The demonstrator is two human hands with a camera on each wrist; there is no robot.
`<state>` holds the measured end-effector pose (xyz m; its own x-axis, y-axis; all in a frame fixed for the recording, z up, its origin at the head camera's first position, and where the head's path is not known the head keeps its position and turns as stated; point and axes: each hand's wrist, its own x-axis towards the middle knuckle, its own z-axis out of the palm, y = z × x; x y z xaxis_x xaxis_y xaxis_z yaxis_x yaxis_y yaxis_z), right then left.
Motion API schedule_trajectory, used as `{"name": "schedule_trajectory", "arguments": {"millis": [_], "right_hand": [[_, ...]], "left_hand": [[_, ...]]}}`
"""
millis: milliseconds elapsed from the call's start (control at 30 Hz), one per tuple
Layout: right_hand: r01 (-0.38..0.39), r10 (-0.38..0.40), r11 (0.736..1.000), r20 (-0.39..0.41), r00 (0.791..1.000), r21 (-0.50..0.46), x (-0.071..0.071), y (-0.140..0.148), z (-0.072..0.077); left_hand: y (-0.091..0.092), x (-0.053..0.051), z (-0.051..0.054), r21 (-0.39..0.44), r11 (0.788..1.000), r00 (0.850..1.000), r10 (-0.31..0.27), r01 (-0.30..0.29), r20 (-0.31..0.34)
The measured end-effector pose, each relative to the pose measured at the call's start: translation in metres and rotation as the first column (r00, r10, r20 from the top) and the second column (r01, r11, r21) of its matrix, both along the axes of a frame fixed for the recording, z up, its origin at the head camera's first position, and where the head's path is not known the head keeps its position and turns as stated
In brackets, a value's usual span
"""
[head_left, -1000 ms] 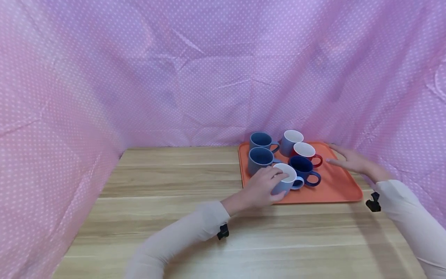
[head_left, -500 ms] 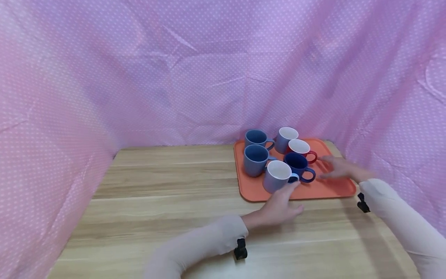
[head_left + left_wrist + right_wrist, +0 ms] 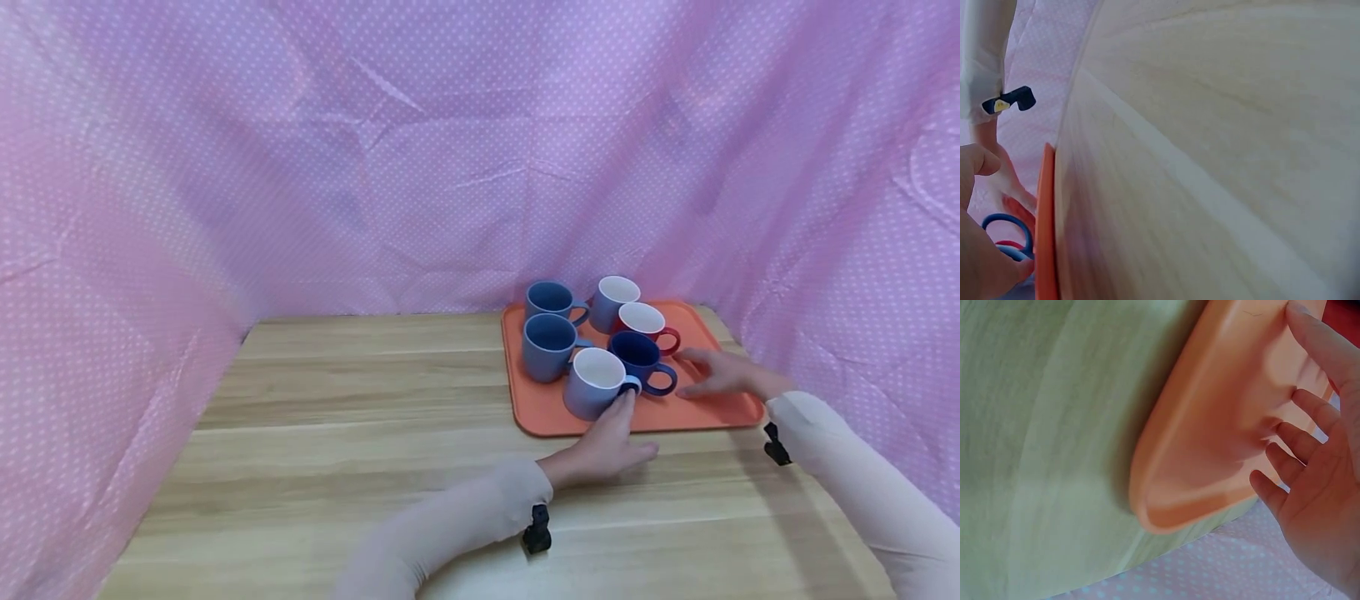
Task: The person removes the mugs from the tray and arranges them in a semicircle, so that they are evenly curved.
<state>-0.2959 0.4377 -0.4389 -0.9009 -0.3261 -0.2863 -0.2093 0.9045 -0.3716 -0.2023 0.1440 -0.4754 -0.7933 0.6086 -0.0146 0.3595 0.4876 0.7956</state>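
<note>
Several mugs stand upright on an orange tray (image 3: 712, 412). At the front is a pale blue mug (image 3: 590, 392) with a white inside. My left hand (image 3: 603, 450) lies at its near right side, fingertips by the handle and thumb held apart; whether they touch cannot be told. Behind that mug stand a navy mug (image 3: 639, 354) and a red mug (image 3: 637, 321) with a white inside. My right hand (image 3: 723, 372) hovers over the tray's right part with spread fingers, near the navy and red handles. The right wrist view shows nothing in that hand (image 3: 1322, 487).
Two grey-blue mugs, one behind (image 3: 547, 302) and one in front (image 3: 543, 350), stand along the tray's left side. Another pale mug (image 3: 611, 308) is at the back. Pink dotted cloth (image 3: 450, 167) hangs behind the wooden table (image 3: 337, 417).
My left hand has left the pale mug's rim and come down to its near right side. My right hand has moved left, in over the tray. The mugs stand as before.
</note>
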Motion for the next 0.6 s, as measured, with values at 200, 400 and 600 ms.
{"name": "schedule_trajectory", "arguments": {"millis": [200,400,600], "right_hand": [[0.028,-0.028,1.0,0.022,0.999,0.007,-0.001,-0.005,0.0],[0.014,-0.014,1.0,-0.015,1.0,0.006,-0.004,-0.003,0.001],[-0.015,0.015,1.0,-0.026,1.0,-0.007,0.0,0.003,-0.004]], "left_hand": [[0.004,-0.005,-0.004,0.003,1.0,1.0,0.028,-0.028,0.0],[0.0,-0.011,-0.002,0.035,0.999,1.0,0.024,-0.025,0.014],[-0.008,-0.012,-0.004,0.104,0.994,0.997,0.002,-0.01,0.082]]}}
